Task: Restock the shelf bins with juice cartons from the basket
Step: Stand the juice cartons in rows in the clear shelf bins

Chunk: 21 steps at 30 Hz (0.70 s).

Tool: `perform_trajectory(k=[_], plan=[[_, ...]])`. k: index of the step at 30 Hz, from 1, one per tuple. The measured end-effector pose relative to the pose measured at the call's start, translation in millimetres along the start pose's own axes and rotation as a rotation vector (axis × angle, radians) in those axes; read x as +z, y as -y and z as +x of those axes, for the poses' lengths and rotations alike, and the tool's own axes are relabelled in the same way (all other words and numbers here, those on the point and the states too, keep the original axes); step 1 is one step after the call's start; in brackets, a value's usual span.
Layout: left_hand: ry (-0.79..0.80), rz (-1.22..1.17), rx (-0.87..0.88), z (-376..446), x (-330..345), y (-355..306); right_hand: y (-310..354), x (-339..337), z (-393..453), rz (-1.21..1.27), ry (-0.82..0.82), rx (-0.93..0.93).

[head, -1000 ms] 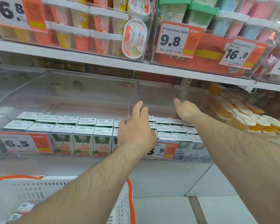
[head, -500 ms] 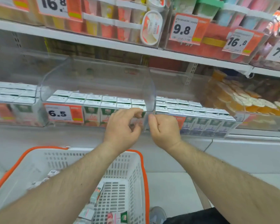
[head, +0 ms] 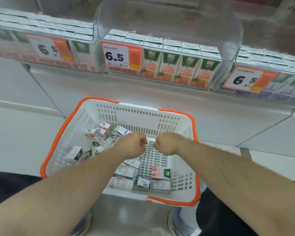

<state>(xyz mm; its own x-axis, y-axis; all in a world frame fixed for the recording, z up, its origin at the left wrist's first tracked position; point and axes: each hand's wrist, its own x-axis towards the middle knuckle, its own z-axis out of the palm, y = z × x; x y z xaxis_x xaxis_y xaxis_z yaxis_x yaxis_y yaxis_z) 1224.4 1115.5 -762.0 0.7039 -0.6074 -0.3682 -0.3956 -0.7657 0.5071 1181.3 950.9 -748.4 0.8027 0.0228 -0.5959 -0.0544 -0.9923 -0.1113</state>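
Note:
A white basket with an orange rim (head: 61, 132) stands on the floor below the shelf, with several small juice cartons (head: 124, 172) lying loose in it. My left hand (head: 133, 144) and my right hand (head: 165, 143) hover side by side over the basket's middle. Both have their fingers curled in, and I see nothing in either. Above, the middle clear shelf bin (head: 232, 31) holds rows of upright green-and-orange juice cartons (head: 182, 65) behind a 6.5 price tag (head: 121, 56).
More clear bins of cartons sit to the left (head: 41, 46) and right (head: 266, 79) on the same shelf, each with a 6.5 tag. A white cabinet front (head: 228, 120) rises behind the basket. My shoes (head: 180, 223) and dark trousers are at the bottom edge.
My hands have left the front of the middle bin and dropped down over the basket. My view has tilted downward, so the upper shelves are out of sight.

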Motion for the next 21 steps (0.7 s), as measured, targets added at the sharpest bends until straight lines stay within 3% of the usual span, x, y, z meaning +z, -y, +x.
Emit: perform_trajectory(k=[5, 9, 16, 21], plan=[[0.354, 0.421, 0.142, -0.8, 48.8, 33.0, 0.5, 57.9, 22.7, -0.174, 0.203, 0.003], [0.471, 0.679, 0.336, 10.5, 82.0, 43.7, -1.6, 90.2, 30.5, -0.308, 0.273, -0.030], [0.501, 0.660, 0.380, 21.9, 128.9, 39.6, -15.8, 134.1, 52.8, -0.216, 0.259, 0.169], [0.483, 0.360, 0.204, 43.6, 123.5, 47.9, -23.1, 153.0, 61.8, -0.154, 0.254, 0.234]])
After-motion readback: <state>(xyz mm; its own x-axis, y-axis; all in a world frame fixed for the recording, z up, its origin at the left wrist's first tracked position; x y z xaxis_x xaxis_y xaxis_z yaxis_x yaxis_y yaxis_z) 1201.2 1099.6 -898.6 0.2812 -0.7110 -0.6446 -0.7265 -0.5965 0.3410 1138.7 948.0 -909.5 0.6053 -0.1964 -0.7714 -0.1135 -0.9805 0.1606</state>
